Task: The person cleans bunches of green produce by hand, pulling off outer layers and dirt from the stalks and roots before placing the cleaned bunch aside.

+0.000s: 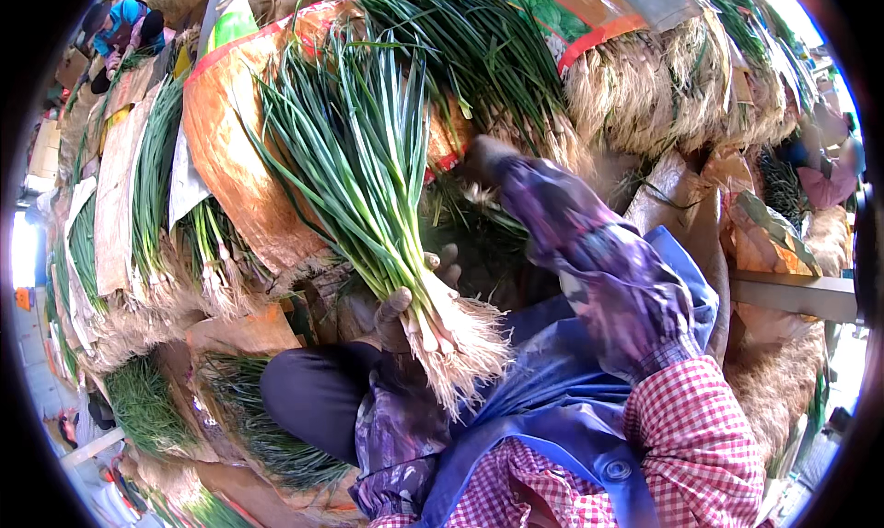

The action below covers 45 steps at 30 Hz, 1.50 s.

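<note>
My gloved left hand (pixel 396 307) is closed round a large bunch of green onions (pixel 378 187), just above the white root ends. The thumb shows at the near side and fingertips come out on the far side of the stems. Its long green leaves fan away from me, and the pale roots hang over my lap. My right hand (pixel 493 158) reaches forward beside the bunch, close to a heap of green onions (pixel 451 49). That hand is dark and blurred, and its fingers cannot be made out.
An orange woven sack (pixel 230 150) lies under the leaves. Stacked onions with dense roots (pixel 645 91) stand at the far right. More onion rows (pixel 152 187) lie under cardboard strips at the left. Another person (pixel 129 31) sits at the far left. A blue apron (pixel 534 408) covers my lap.
</note>
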Each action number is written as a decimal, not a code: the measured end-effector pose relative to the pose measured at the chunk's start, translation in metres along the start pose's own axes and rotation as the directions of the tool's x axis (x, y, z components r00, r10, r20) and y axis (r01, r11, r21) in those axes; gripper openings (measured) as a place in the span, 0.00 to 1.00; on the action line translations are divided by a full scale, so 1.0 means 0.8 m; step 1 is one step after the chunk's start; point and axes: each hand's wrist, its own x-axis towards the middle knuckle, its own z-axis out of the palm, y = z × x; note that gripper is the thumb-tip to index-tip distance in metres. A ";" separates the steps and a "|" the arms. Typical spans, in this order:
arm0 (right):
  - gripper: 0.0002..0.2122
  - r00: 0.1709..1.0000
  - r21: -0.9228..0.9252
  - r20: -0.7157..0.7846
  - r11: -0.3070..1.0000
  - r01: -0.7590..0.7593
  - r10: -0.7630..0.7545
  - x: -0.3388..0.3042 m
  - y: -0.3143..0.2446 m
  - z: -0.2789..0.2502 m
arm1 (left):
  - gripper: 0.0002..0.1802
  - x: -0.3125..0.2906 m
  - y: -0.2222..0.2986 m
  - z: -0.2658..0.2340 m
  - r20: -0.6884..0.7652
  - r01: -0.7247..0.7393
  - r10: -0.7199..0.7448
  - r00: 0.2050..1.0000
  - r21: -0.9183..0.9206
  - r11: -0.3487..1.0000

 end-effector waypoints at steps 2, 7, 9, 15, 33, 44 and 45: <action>0.13 0.945 0.066 0.091 0.949 0.308 -0.314 -0.059 -0.019 0.023 | 0.32 -0.021 0.006 -0.004 -0.045 -0.030 0.032 0.998 0.040 0.999; 0.08 0.765 0.275 -0.106 0.721 0.636 -0.635 -0.193 -0.005 0.071 | 0.30 -0.018 -0.004 0.004 -0.045 0.066 -0.065 0.997 0.012 0.998; 0.08 0.879 0.483 -0.197 0.737 0.473 -0.434 -0.179 0.026 0.093 | 0.31 -0.019 -0.006 0.011 -0.095 0.088 -0.091 0.991 -0.031 0.996; 0.17 0.758 0.814 0.285 0.566 0.131 -0.587 -0.218 0.039 0.144 | 0.31 -0.027 -0.002 0.031 -0.093 0.022 -0.027 0.995 -0.045 0.999; 0.14 0.893 -0.178 -0.450 0.982 -0.064 -0.024 -0.007 0.026 -0.012 | 0.31 -0.002 -0.004 0.016 0.063 0.036 -0.030 0.998 -0.109 0.993; 0.17 0.919 -0.118 -0.392 0.989 -0.087 0.034 -0.011 0.005 0.003 | 0.36 -0.011 0.001 0.019 0.035 0.103 -0.101 0.994 -0.043 0.994; 0.15 0.909 -0.184 -0.417 0.981 -0.068 -0.015 0.001 0.010 0.010 | 0.36 -0.009 -0.001 0.022 0.047 0.105 -0.104 0.993 -0.039 0.994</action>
